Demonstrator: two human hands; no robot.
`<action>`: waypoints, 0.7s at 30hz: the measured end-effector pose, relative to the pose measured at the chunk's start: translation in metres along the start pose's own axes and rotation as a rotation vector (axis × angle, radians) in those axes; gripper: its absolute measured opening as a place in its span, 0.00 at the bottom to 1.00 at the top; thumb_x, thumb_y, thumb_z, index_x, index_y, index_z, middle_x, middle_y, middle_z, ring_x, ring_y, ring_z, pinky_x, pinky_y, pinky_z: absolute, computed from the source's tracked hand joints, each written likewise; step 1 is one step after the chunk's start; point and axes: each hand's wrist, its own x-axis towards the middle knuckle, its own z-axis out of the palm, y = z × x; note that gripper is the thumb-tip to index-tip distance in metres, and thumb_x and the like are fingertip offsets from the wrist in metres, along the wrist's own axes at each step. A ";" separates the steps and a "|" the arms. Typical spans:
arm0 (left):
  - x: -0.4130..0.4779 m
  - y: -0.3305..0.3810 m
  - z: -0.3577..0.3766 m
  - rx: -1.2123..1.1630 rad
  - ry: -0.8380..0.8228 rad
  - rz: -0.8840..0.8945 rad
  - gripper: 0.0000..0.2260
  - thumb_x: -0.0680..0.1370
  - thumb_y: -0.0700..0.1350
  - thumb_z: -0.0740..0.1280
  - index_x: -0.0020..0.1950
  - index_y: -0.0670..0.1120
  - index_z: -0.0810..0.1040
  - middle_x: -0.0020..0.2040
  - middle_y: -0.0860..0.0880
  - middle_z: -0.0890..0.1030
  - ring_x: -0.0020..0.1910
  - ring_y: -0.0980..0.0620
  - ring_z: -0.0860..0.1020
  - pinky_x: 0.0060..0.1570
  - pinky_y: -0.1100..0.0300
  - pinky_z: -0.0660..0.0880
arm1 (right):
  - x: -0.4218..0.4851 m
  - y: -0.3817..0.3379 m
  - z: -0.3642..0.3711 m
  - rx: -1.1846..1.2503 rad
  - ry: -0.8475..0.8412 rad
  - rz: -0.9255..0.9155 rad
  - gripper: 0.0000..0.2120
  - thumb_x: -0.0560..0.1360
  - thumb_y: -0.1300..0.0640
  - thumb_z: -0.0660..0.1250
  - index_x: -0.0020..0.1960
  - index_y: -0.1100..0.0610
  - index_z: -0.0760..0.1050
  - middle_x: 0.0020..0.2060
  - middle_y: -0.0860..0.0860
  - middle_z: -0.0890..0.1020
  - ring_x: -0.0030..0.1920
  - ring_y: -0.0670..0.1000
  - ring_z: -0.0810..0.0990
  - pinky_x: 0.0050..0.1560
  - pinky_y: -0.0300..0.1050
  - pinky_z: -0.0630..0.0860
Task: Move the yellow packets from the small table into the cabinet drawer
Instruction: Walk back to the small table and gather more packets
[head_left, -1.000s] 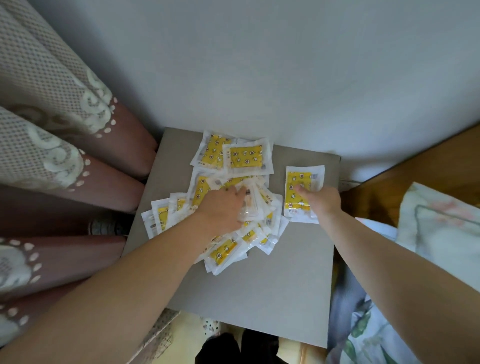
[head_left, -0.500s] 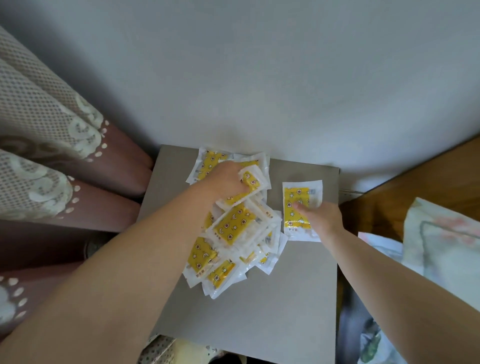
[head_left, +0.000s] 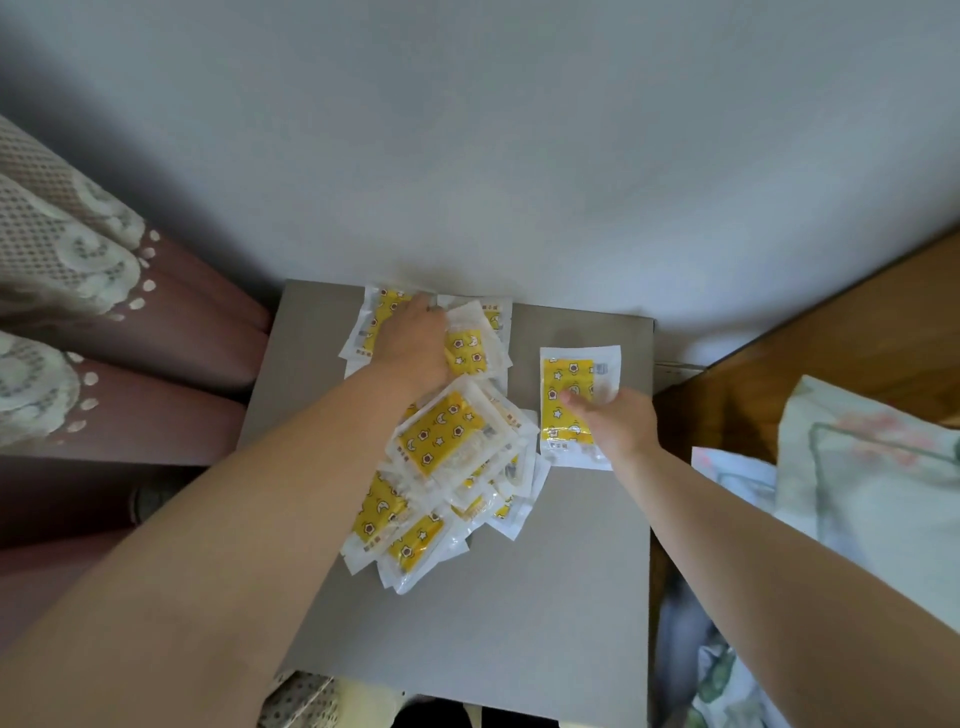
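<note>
Nearby, a lace curtain (head_left: 78, 270) hangs at the left, a grey wall (head_left: 467, 156) stands behind, and a flowery pillow (head_left: 872, 467) lies at the right by brown wood (head_left: 831, 338). The yellow packets (head_left: 447, 441) lie in a messy heap on the small table (head_left: 467, 649), pointing many ways. The left arm crosses the heap and hides part of it. The left hand (head_left: 415, 343) rests on the far packets by the wall; whether its fingers grip any cannot be told. One packet (head_left: 576, 379) lies apart at the right, its long side running from the wall toward the person. The right hand (head_left: 618, 421) presses flat on its near half.
</note>
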 end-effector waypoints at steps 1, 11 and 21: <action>-0.002 0.000 -0.001 -0.015 -0.006 -0.027 0.24 0.71 0.44 0.72 0.65 0.41 0.71 0.65 0.43 0.69 0.62 0.43 0.70 0.57 0.53 0.71 | 0.000 0.001 0.001 0.005 0.002 0.002 0.13 0.70 0.48 0.73 0.45 0.57 0.79 0.39 0.51 0.80 0.37 0.47 0.76 0.26 0.32 0.67; -0.039 -0.001 -0.023 -0.406 0.085 -0.201 0.12 0.77 0.41 0.64 0.60 0.47 0.72 0.54 0.49 0.78 0.48 0.44 0.78 0.41 0.58 0.70 | -0.006 -0.005 -0.019 0.362 -0.125 0.170 0.15 0.68 0.56 0.76 0.51 0.61 0.78 0.49 0.54 0.83 0.50 0.56 0.82 0.54 0.54 0.78; -0.141 0.032 -0.040 -1.129 -0.131 -0.333 0.12 0.76 0.43 0.70 0.59 0.45 0.76 0.55 0.49 0.80 0.55 0.47 0.79 0.56 0.53 0.75 | -0.100 -0.027 -0.053 0.717 -0.408 0.213 0.07 0.77 0.62 0.65 0.54 0.60 0.77 0.52 0.57 0.83 0.49 0.56 0.82 0.45 0.54 0.79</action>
